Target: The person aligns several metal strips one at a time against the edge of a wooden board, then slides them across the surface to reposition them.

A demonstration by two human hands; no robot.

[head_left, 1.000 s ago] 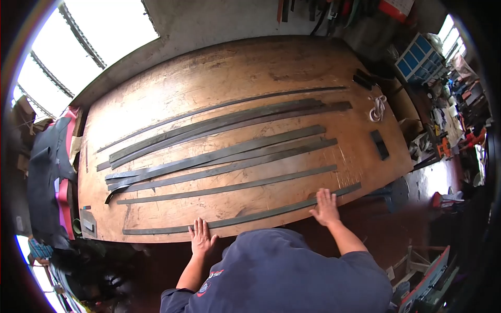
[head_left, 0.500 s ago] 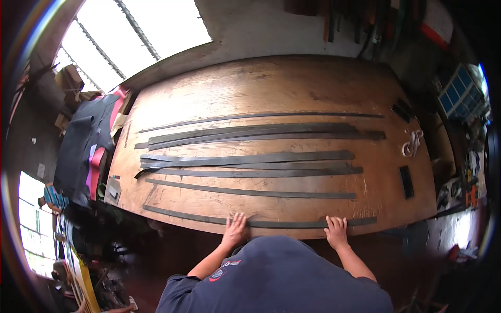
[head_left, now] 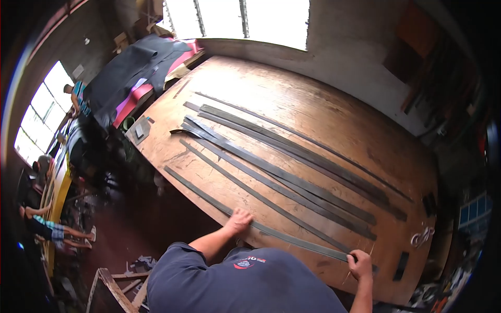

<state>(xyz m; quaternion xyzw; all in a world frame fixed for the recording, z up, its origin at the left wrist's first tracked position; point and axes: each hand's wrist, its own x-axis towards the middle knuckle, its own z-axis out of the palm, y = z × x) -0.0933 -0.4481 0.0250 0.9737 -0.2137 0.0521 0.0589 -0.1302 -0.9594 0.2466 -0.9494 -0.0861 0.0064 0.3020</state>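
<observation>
A long dark leather strip runs along the near edge of a wooden table. My left hand is closed over its middle, fingers curled down on it. At the strip's right end, my right hand pinches it between thumb and bent fingers, with the end slightly raised. Just beyond lies a narrow strip, parallel to the first. Farther back are several wider dark strips, some overlapping, and a thin strip behind them.
Dark and pink sheets are heaped past the table's left end. A white cord bundle and a black block lie at the right end. A wooden frame stands at lower left. Other people are at far left.
My view has turned left, so the table appears slanted. My right hand has gone from resting flat on the near strip to gripping its right end. My left hand's fingers have curled.
</observation>
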